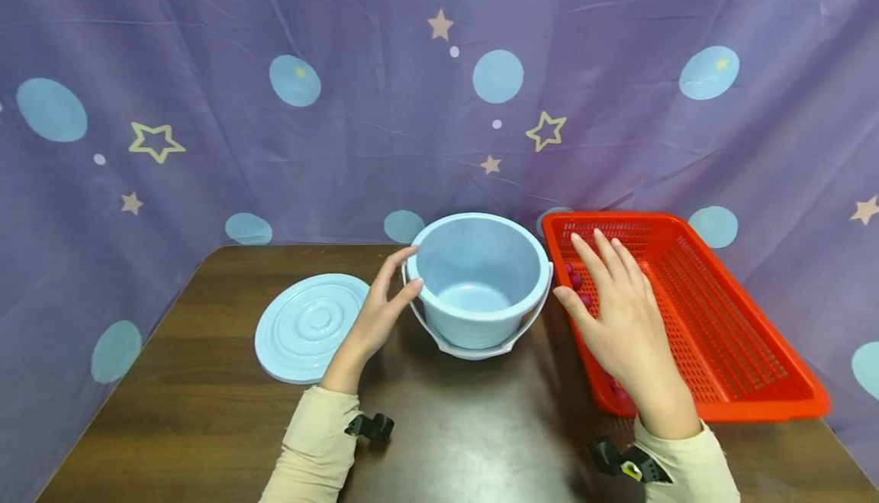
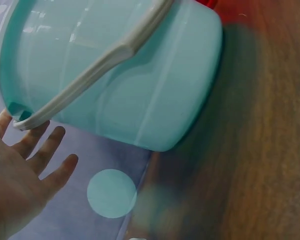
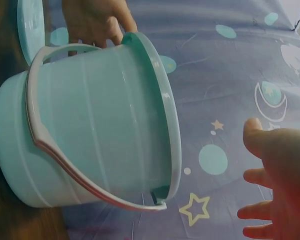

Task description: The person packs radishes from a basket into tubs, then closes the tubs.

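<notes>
In the head view, a glossy pale-blue bucket stands upright by the middle of the brown table's far edge, its white handle lowered in front; the left hand, fingers spread, touches its rim, while the right hand, wide and holding nothing, hovers over a red basket along the right edge. A lid lies leftward, before a purple starry curtain. The left wrist view adds the bucket's faintly banded outer wall; the right wrist view alone reveals a crescent moon print.
</notes>
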The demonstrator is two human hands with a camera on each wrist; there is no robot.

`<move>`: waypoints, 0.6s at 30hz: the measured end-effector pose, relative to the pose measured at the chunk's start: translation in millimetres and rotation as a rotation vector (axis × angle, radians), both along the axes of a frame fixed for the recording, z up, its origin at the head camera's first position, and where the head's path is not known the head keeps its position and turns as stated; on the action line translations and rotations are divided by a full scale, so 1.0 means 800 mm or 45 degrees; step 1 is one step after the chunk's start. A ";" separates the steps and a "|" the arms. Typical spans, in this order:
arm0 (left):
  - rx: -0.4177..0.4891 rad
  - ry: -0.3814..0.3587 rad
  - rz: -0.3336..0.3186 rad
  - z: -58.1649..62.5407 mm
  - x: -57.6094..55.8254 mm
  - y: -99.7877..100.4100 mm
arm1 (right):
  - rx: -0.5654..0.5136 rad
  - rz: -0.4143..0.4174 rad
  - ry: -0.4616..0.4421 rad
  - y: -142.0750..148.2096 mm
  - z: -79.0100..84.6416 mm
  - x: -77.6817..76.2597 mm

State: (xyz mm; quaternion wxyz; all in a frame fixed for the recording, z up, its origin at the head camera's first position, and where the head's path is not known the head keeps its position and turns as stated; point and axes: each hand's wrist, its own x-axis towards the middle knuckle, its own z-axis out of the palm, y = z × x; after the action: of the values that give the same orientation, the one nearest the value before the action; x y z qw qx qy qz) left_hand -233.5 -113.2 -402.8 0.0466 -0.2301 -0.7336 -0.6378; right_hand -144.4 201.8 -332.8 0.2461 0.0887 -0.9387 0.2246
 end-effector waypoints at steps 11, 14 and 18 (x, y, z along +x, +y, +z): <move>0.065 -0.039 -0.005 -0.012 0.003 0.005 | -0.138 0.155 -0.030 0.002 0.022 0.015; 0.098 -0.033 -0.031 -0.014 0.001 0.008 | -0.091 0.222 -0.054 0.012 0.036 0.018; 0.105 -0.020 -0.032 -0.013 -0.002 0.010 | -0.033 0.326 -0.083 0.026 0.050 0.010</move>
State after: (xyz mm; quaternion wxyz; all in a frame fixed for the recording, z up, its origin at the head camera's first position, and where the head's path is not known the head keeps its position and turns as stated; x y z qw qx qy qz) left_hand -235.3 -105.5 -413.3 0.0421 -0.2322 -0.7040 -0.6698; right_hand -136.3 222.2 -293.1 0.1860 0.1972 -0.9242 0.2690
